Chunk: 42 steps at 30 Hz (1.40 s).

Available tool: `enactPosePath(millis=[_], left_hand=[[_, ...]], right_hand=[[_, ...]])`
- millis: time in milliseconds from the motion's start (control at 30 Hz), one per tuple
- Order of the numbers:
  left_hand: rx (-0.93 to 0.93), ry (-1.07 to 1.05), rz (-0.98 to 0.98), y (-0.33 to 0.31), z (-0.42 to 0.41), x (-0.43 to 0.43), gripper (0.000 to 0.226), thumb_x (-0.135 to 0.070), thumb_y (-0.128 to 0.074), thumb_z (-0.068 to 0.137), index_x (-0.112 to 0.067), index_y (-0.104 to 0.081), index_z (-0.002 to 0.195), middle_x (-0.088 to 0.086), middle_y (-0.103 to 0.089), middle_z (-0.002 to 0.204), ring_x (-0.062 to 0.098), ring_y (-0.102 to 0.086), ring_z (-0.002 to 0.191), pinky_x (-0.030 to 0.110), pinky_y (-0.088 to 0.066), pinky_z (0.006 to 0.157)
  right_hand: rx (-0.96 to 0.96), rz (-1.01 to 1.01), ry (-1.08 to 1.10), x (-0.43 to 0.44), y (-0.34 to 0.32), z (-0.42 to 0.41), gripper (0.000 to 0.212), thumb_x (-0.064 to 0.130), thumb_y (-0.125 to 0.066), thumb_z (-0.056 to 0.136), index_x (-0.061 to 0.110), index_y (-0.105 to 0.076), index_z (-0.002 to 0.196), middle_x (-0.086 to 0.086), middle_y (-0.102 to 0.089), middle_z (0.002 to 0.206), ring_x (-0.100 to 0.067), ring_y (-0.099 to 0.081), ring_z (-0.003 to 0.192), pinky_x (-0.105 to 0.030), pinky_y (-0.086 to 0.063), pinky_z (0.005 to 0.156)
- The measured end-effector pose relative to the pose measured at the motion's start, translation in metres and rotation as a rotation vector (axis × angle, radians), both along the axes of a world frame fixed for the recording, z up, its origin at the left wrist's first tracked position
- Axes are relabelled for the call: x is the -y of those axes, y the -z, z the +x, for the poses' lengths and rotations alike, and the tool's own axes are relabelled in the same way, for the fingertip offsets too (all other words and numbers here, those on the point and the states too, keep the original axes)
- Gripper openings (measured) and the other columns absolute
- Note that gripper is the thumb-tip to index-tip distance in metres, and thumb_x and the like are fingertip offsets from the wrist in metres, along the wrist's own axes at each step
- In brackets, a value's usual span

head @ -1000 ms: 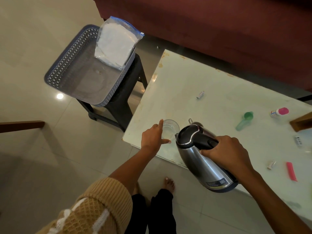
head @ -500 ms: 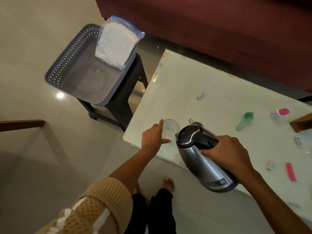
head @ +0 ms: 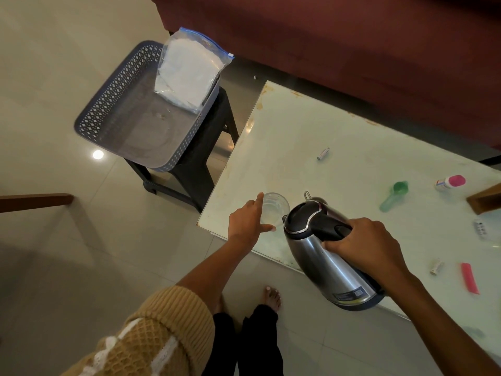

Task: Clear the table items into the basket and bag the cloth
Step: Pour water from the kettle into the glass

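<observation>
Nothing I can make out has shifted over the last second; both arms hold the same pose. The left hand (head: 248,223) steadies a clear drinking glass (head: 273,208) near the left corner of the pale glass-topped table (head: 311,126). Its index finger stretches along the far rim and its thumb lies across the near side, so the glass is pinched between them. The right hand (head: 366,248) is wrapped tight round the black handle of a stainless steel electric kettle (head: 322,267). That kettle is tilted, spout just beside the glass's rim, base out over the table's near edge. Whether water is running I cannot tell. Left of the table, a grey lattice-walled plastic basket (head: 108,104) sits on a dark stool (head: 200,158), and a clear zip bag (head: 173,90) with a white cloth (head: 189,66) inside leans in its far corner. Well apart on the tabletop lie a green plastic scoop (head: 393,196), a small pink-capped bottle (head: 450,182), a pink strip (head: 470,278) and a small silver cylinder (head: 323,153).
</observation>
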<state>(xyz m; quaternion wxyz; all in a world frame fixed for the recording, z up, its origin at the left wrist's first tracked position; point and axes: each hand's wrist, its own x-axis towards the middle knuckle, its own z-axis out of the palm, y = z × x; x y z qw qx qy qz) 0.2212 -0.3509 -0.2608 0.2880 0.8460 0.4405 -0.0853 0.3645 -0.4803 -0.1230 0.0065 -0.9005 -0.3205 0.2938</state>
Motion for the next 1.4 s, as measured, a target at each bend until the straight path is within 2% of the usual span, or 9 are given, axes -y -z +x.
enactPosePath(millis=[233, 1400], left_hand=[[-0.006, -0.003, -0.008, 0.0013, 0.0000, -0.0002, 0.090, -0.047, -0.066, 0.079, -0.017, -0.016, 0.148, 0.007, -0.052, 0.135, 0.025, -0.059, 0.113, 0.033, -0.050, 0.090], [0.011, 0.001, 0.004, -0.0009, -0.0014, 0.0008, 0.088, -0.046, -0.066, 0.080, -0.017, -0.018, 0.147, 0.007, -0.054, 0.132, 0.024, -0.060, 0.110, 0.031, -0.049, 0.087]], right_hand=[[-0.013, -0.003, 0.010, -0.0004, -0.0010, 0.0003, 0.029, 0.038, -0.071, 0.071, 0.015, -0.064, 0.088, 0.003, -0.055, 0.067, -0.022, -0.057, 0.066, -0.021, -0.035, 0.050], [-0.008, -0.023, 0.010, -0.0023, 0.0012, 0.0017, 0.031, 0.040, -0.070, 0.070, 0.016, -0.064, 0.089, 0.002, -0.058, 0.070, -0.021, -0.058, 0.067, -0.025, -0.038, 0.057]])
